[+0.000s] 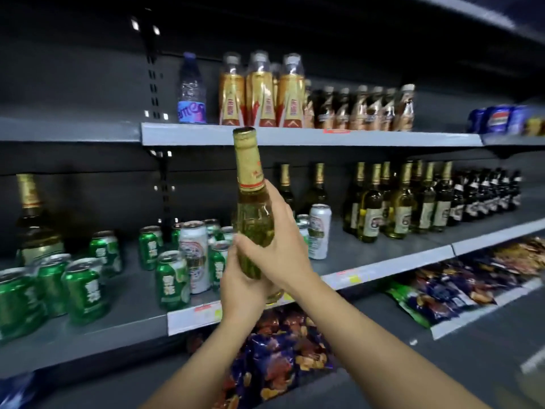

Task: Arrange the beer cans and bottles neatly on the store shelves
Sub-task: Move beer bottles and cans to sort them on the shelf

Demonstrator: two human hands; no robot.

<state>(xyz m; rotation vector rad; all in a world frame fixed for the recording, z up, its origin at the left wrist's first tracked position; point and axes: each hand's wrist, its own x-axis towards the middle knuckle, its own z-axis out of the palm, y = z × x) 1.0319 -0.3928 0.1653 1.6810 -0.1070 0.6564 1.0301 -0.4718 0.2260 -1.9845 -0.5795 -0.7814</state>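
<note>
Dim store aisle: grey metal shelves (309, 136) against a dark back panel (73, 69).

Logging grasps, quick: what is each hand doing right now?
Left hand: grips the bottle at its base.
Right hand: holds the same bottle around its body.

Bottle base (272, 293) hidden behind hands (265, 261)

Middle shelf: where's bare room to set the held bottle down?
Bare patch between the white can and the gold-neck bottle group; another between the lone bottle and the green cans. Crowded among those cans.
</note>
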